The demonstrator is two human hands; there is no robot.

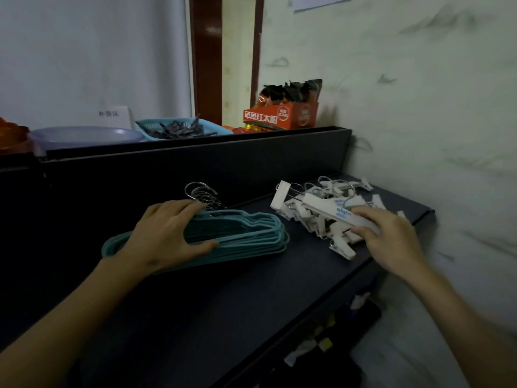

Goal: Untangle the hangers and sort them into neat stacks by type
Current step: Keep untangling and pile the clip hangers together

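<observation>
Nearing done: teal hangers (246, 233) stacked under left hand (165, 233), fingers spread; right hand (391, 239) fingers pinching white clip hangers (321, 208), jumbled.

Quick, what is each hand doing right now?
Left hand: open, resting flat on the teal hangers.
Right hand: fingers curled on the white clip hangers; grip unclear.

A shop's back stockroom or supply corner, by the look of it; a dark metal shelf (195, 303) stands against a scuffed white wall (419, 93); above sit an orange retail display box of snack packets (279, 116), a teal basket of dark clips (181, 128), a plastic basin (84, 135) and a printed paper sign (112, 116).
</observation>
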